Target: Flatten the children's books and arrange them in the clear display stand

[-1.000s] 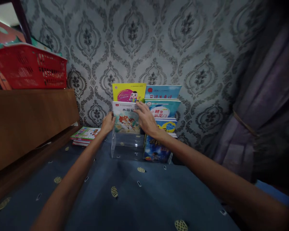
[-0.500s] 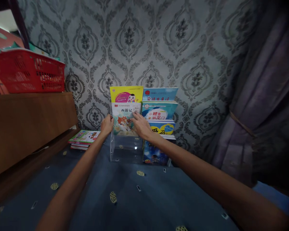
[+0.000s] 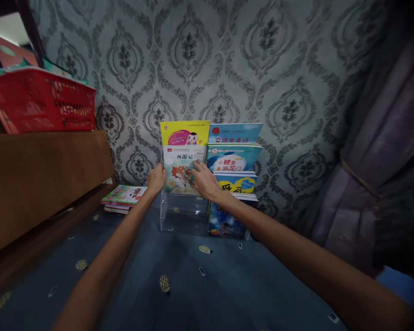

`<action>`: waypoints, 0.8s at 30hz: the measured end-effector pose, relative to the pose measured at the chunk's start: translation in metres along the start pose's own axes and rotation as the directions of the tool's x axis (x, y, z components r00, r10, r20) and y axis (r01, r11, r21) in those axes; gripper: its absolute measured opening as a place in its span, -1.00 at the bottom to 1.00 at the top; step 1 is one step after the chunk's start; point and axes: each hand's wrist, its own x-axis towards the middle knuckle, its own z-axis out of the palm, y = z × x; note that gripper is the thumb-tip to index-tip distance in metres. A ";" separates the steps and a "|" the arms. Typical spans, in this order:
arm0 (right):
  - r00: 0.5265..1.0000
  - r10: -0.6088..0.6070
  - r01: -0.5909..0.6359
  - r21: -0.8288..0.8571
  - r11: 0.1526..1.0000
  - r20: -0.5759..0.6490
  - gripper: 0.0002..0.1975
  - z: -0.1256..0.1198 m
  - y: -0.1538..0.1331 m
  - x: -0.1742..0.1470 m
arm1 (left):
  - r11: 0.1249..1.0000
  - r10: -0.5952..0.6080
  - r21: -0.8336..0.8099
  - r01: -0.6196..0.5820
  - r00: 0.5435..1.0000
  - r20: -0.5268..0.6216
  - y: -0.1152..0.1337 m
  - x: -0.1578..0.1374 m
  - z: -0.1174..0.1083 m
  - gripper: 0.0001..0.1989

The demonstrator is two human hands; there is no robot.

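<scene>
A white-covered picture book (image 3: 175, 158) stands in a tier of a clear acrylic book rack (image 3: 179, 212), in front of a yellow book (image 3: 169, 131). My left hand (image 3: 157, 178) is closed at the left edge of the white book; its fingertips are partly hidden. Spread fingers of my right hand (image 3: 205, 181) lie on the right part of the same cover. To the right, blue-covered books (image 3: 236, 156) rise in tiers, with a dark blue book (image 3: 224, 223) lowest. Below the white book the transparent front tier shows.
At the left, a stack of books (image 3: 124, 195) lies on the blue patterned cloth (image 3: 134, 280) beside a wooden cabinet (image 3: 48, 179). A red plastic basket (image 3: 41, 101) sits on the cabinet. Behind the rack is a patterned wall (image 3: 224, 59); a tied curtain (image 3: 362, 174) hangs at right.
The view has swung slightly left, so everything sits a little further right. Both hands keep their places at the white book, which has not visibly moved in the rack.
</scene>
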 end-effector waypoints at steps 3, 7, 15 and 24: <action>1.000 0.021 -0.021 -0.002 1.000 0.011 -0.65 -0.001 -0.001 -0.001 | 1.000 0.006 -0.007 -0.006 1.000 0.010 -0.002 0.002 0.000 -0.77; 0.998 0.047 -0.048 0.014 0.999 0.050 -0.64 -0.003 -0.003 -0.001 | 0.999 0.036 -0.037 -0.034 0.999 0.040 -0.005 0.006 -0.004 -0.79; 1.000 0.022 -0.022 0.073 0.997 0.005 -0.61 0.001 0.001 -0.002 | 0.991 0.102 -0.093 -0.094 0.991 0.085 -0.012 0.015 -0.013 -0.80; 1.000 -0.003 0.002 0.118 0.993 0.002 -0.59 0.004 0.006 -0.006 | 0.990 0.120 -0.084 -0.114 0.989 0.082 -0.010 0.014 -0.015 -0.81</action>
